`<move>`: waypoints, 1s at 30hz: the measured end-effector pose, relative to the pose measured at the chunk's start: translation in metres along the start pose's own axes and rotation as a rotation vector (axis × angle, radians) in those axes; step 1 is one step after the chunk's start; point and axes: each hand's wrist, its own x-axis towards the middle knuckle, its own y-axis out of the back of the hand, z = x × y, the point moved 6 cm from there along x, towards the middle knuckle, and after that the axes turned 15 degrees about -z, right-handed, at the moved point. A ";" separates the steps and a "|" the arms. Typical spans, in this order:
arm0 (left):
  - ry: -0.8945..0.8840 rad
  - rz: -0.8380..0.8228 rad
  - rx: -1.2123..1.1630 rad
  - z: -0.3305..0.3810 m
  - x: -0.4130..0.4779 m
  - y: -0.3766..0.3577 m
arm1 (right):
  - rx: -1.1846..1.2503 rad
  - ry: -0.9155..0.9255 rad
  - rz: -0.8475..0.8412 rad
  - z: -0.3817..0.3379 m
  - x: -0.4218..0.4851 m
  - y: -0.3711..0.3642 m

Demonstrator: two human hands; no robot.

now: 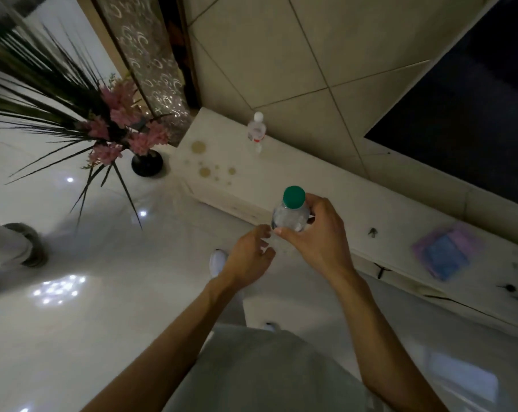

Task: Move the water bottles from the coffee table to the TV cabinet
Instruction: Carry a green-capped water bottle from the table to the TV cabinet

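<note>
Centrally: green-capped water bottle (290,210), clear, upright, held in the air over the front edge of the TV cabinet (326,200).
Right hand (317,233): wrapped round the bottle's shoulder from the 3 o'clock side, thumb and fingers closed against the plastic just under the cap.
Left hand (247,257): at 7 o'clock of the bottle, just beside it, fingers loosely curled and parted, holding nothing; whether a fingertip touches the bottle cannot be told.
White-capped water bottle (256,132): red-and-white label, standing upright on the cabinet top at 11 o'clock of the held one, well apart from it, near the wall.
Cabinet top, further items: tan round spots (205,171) at 10 o'clock; a pink-and-blue flat packet (446,252) at 4 o'clock, blurred; small dark objects beside it, too small to identify.
Floor: glossy white tiles; dark vase (147,162) with pink flowers and long dark leaves at 9 o'clock, beside the cabinet's end.
Wall: dark television screen (471,93) at 1 o'clock.
</note>
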 end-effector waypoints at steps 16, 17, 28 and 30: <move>0.067 -0.169 0.075 -0.022 0.130 0.109 | 0.061 -0.231 0.009 0.005 0.153 -0.016; 0.078 -0.180 0.063 -0.026 0.137 0.107 | 0.062 -0.253 0.001 0.013 0.162 -0.018; 0.208 -0.172 -0.027 -0.056 0.272 0.093 | 0.000 -0.254 -0.076 0.104 0.293 -0.027; 0.212 -0.156 -0.042 -0.059 0.307 0.092 | 0.006 -0.242 -0.068 0.127 0.323 -0.026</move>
